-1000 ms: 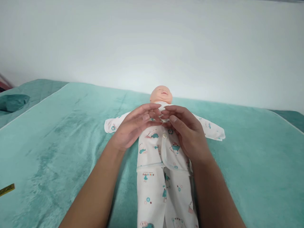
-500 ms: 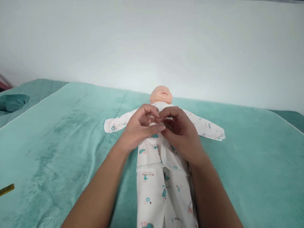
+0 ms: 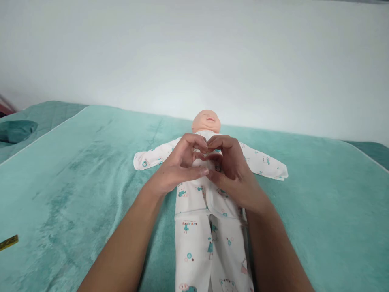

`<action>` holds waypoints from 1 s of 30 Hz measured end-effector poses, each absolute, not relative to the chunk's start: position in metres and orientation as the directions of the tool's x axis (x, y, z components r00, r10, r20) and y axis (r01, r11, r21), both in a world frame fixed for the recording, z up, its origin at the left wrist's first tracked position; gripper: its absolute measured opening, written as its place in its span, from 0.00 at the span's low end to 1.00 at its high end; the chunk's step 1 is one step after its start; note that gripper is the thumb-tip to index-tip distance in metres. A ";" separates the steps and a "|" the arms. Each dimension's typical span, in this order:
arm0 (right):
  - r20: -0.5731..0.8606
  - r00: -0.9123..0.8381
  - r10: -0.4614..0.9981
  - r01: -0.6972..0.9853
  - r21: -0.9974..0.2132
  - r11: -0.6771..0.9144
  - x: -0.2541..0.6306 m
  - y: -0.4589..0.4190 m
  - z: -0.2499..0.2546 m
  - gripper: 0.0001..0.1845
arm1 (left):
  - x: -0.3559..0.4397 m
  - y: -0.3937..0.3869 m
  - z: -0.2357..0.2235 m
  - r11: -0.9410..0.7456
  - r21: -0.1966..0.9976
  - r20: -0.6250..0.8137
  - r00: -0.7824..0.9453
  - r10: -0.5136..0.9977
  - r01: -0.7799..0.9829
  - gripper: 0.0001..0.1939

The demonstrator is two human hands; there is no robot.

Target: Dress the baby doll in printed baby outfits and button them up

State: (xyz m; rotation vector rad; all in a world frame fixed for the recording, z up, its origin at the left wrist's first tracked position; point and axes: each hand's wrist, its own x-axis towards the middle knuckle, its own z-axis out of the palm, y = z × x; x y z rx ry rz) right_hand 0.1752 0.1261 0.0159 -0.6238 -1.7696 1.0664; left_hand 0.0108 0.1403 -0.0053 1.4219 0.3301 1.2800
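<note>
**Peach-headed baby doll [image 3: 194,202] in white printed cotton-like clothes lies face-up**

Both long white sleeves [image 3: 264,162] spread sideways. Over the doll's chest, the bare left hand [image 3: 179,162] and bare right hand [image 3: 235,170] meet at the fingertips, each curved, thumb wide of the fingers. Beneath lies a soft teal plush blanket [image 3: 328,215]; a flat yellow-and-black strip [image 3: 8,242] rests near its left side. Behind rises a plain pale wall [image 3: 194,48].

Baby doll [image 3: 206,121] on blanket [image 3: 319,211], wall [image 3: 194,52] behind. Left hand [image 3: 175,165], right hand [image 3: 237,172] over jacket [image 3: 193,199]; trousers [image 3: 194,265] nearer viewer. Strip [image 3: 9,242] at far left.
</note>
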 end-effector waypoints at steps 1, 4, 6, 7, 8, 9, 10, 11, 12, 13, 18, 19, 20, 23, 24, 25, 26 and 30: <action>0.458 -0.426 0.781 -0.036 -0.870 0.491 0.176 0.126 0.016 0.21 | 0.011 0.140 -0.005 -0.324 0.842 0.492 0.367 0.789 -0.432 0.21; 0.442 -0.424 0.790 0.000 -0.873 0.488 0.177 0.126 0.015 0.21 | 0.011 0.140 -0.005 -0.326 0.855 0.477 0.368 0.798 -0.403 0.23; 0.430 -0.422 0.798 0.015 -0.877 0.481 0.177 0.126 0.015 0.22 | 0.010 0.140 -0.006 -0.339 0.852 0.488 0.370 0.790 -0.399 0.24; 0.426 -0.421 0.800 0.016 -0.879 0.476 0.177 0.126 0.014 0.22 | 0.010 0.140 -0.006 -0.343 0.849 0.495 0.375 0.784 -0.403 0.24; 0.426 -0.422 0.800 0.011 -0.880 0.474 0.177 0.126 0.015 0.22 | 0.010 0.140 -0.006 -0.344 0.846 0.500 0.381 0.778 -0.407 0.24; 0.429 -0.423 0.798 0.002 -0.881 0.474 0.177 0.126 0.015 0.22 | 0.010 0.140 -0.006 -0.344 0.844 0.504 0.388 0.772 -0.411 0.24; 0.431 -0.426 0.796 -0.007 -0.881 0.473 0.177 0.126 0.015 0.22 | 0.010 0.140 -0.006 -0.342 0.844 0.505 0.395 0.768 -0.413 0.24; 0.432 -0.428 0.794 -0.014 -0.881 0.472 0.177 0.126 0.015 0.22 | 0.010 0.141 -0.006 -0.340 0.845 0.503 0.399 0.766 -0.413 0.24; 0.433 -0.431 0.792 -0.017 -0.881 0.472 0.177 0.126 0.016 0.22 | 0.009 0.141 -0.006 -0.341 0.846 0.502 0.400 0.767 -0.410 0.24; 0.431 -0.433 0.791 -0.017 -0.882 0.471 0.177 0.126 0.016 0.22 | 0.009 0.141 -0.005 -0.341 0.849 0.500 0.402 0.767 -0.405 0.24; 0.426 -0.434 0.794 -0.006 -0.883 0.470 0.177 0.125 0.017 0.21 | 0.009 0.140 -0.004 -0.317 0.855 0.487 0.425 0.763 -0.410 0.24; 0.426 -0.434 0.793 -0.004 -0.882 0.472 0.177 0.125 0.017 0.21 | 0.009 0.140 -0.003 -0.314 0.856 0.484 0.426 0.764 -0.410 0.24; 0.428 -0.434 0.792 -0.001 -0.880 0.475 0.177 0.125 0.016 0.21 | 0.009 0.140 -0.003 -0.312 0.858 0.482 0.426 0.766 -0.408 0.24; 0.427 -0.430 0.795 0.006 -0.880 0.475 0.177 0.125 0.016 0.21 | 0.009 0.139 -0.002 -0.319 0.859 0.483 0.427 0.765 -0.400 0.22; 0.426 -0.430 0.796 0.006 -0.880 0.474 0.177 0.125 0.016 0.21 | 0.009 0.139 -0.002 -0.326 0.858 0.487 0.426 0.762 -0.398 0.22; 0.427 -0.429 0.796 0.004 -0.880 0.474 0.177 0.125 0.016 0.21 | 0.009 0.139 -0.002 -0.335 0.855 0.494 0.423 0.760 -0.396 0.21; 0.425 -0.430 0.797 0.002 -0.882 0.471 0.177 0.125 0.016 0.21 | 0.008 0.139 -0.002 -0.342 0.856 0.494 0.420 0.761 -0.387 0.21; 0.423 -0.423 0.801 -0.004 -0.885 0.466 0.177 0.125 0.016 0.21 | 0.007 0.139 -0.002 -0.353 0.878 0.465 0.403 0.788 -0.323 0.22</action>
